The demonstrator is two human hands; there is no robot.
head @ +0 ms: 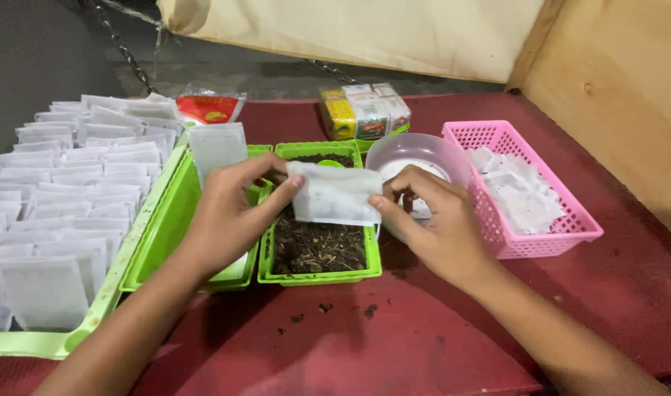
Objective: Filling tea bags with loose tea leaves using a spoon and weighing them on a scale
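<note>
hands pinch a white paper sachet taut over the green soil tray: left hand grips its left edge, right hand its right, so spills land inside.

My hands, the left hand and the right hand, hold a paper bag between them over the tray of soil. Left of it lies a tray of filled bags; right, a bowl, then a basket.
</note>
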